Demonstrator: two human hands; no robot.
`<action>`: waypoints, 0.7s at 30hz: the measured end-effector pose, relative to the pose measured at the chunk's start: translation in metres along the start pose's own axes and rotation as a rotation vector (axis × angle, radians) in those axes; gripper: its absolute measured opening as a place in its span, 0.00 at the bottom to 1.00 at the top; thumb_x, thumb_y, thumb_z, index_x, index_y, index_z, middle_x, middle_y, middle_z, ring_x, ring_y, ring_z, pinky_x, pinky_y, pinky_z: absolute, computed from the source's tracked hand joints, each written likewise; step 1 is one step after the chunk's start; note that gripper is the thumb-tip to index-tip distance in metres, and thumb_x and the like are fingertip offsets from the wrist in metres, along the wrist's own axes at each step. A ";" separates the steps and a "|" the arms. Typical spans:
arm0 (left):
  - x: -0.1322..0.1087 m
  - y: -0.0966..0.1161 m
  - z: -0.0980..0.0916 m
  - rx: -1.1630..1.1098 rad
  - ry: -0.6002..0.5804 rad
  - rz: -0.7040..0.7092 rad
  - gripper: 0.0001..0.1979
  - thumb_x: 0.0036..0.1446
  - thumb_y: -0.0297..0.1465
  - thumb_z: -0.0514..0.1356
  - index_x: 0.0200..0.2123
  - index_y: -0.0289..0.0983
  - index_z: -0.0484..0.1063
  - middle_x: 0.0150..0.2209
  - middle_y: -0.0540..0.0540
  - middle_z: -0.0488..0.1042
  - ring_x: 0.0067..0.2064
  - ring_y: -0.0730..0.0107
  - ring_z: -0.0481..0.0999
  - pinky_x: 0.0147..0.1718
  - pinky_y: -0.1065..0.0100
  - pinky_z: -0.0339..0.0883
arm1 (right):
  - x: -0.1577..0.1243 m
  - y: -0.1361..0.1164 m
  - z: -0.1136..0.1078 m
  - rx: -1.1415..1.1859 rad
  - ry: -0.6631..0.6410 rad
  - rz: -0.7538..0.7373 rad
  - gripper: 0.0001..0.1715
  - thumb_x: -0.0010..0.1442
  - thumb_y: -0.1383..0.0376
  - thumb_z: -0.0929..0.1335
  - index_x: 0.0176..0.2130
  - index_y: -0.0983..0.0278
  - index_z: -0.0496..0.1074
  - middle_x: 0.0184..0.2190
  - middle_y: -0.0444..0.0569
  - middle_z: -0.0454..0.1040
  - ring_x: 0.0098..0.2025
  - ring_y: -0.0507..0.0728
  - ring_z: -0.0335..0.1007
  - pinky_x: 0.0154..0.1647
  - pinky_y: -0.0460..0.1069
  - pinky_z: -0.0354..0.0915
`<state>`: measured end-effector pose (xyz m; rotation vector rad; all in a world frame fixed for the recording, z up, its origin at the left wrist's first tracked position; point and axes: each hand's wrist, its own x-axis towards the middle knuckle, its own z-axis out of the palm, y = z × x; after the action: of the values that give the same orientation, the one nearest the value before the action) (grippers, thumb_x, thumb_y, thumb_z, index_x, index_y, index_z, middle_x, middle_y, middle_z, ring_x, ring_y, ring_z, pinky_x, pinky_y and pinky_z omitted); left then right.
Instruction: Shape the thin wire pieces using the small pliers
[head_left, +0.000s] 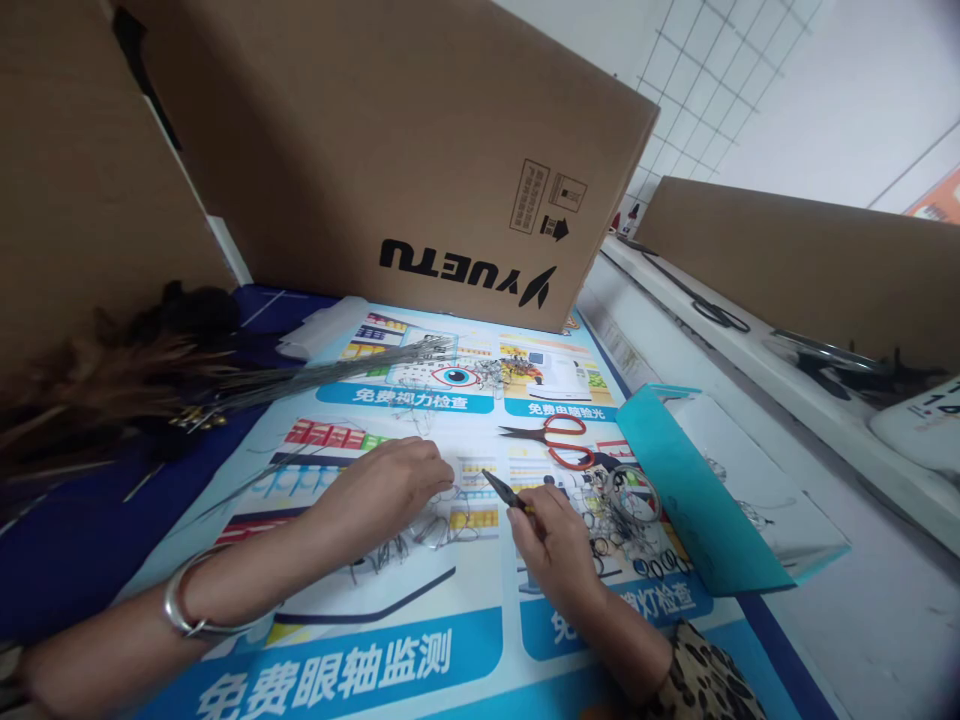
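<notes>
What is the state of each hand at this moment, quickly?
Left hand: closed, fingers curled together; whether it pinches something thin cannot be told.
Right hand: closed, holding pliers.

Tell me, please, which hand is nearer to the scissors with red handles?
The right hand. It holds the pliers just on the near side of the scissors; the left hand is farther off, to the left of the blade tips.

Can't tell what L hand (401,478) holds, if anything (grip's hidden). Brown feathery bunch (127,375) at L is blurred; white container (919,432) cut off by R edge, spotted sleeve (705,680) by btm.
</notes>
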<state>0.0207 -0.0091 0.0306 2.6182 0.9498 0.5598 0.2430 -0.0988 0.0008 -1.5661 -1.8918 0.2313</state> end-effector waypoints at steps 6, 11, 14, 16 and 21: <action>0.001 0.003 0.001 0.117 -0.034 0.063 0.13 0.57 0.25 0.50 0.33 0.39 0.74 0.30 0.45 0.71 0.37 0.63 0.68 0.36 0.65 0.59 | 0.000 -0.002 0.000 -0.068 0.014 -0.046 0.08 0.59 0.65 0.62 0.38 0.64 0.68 0.33 0.50 0.69 0.37 0.55 0.65 0.37 0.48 0.63; 0.000 0.006 0.000 0.145 -0.087 0.075 0.14 0.58 0.23 0.48 0.34 0.39 0.73 0.31 0.45 0.71 0.37 0.63 0.68 0.37 0.63 0.58 | -0.001 -0.005 -0.001 -0.156 0.029 -0.119 0.09 0.60 0.64 0.62 0.38 0.65 0.69 0.34 0.52 0.69 0.37 0.56 0.66 0.38 0.49 0.64; 0.000 0.007 0.000 0.129 -0.076 0.086 0.13 0.57 0.23 0.49 0.34 0.39 0.73 0.31 0.45 0.71 0.37 0.63 0.68 0.36 0.64 0.58 | -0.001 -0.004 -0.002 -0.191 0.036 -0.147 0.09 0.60 0.63 0.62 0.38 0.64 0.69 0.34 0.52 0.69 0.37 0.56 0.66 0.37 0.49 0.65; 0.000 0.007 0.001 0.122 -0.065 0.090 0.13 0.57 0.23 0.49 0.35 0.39 0.73 0.31 0.45 0.71 0.37 0.63 0.67 0.35 0.64 0.58 | -0.001 -0.003 -0.002 -0.203 0.043 -0.159 0.10 0.60 0.63 0.62 0.39 0.65 0.69 0.35 0.53 0.70 0.38 0.56 0.66 0.38 0.49 0.65; 0.000 0.007 0.001 0.133 -0.079 0.095 0.13 0.58 0.24 0.49 0.35 0.39 0.72 0.31 0.45 0.71 0.37 0.63 0.67 0.36 0.64 0.58 | -0.002 -0.004 -0.001 -0.224 0.036 -0.165 0.09 0.59 0.64 0.63 0.39 0.65 0.69 0.34 0.53 0.70 0.37 0.56 0.67 0.39 0.50 0.65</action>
<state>0.0252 -0.0143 0.0328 2.7937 0.8700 0.4257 0.2410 -0.1015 0.0033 -1.5332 -2.0632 -0.0840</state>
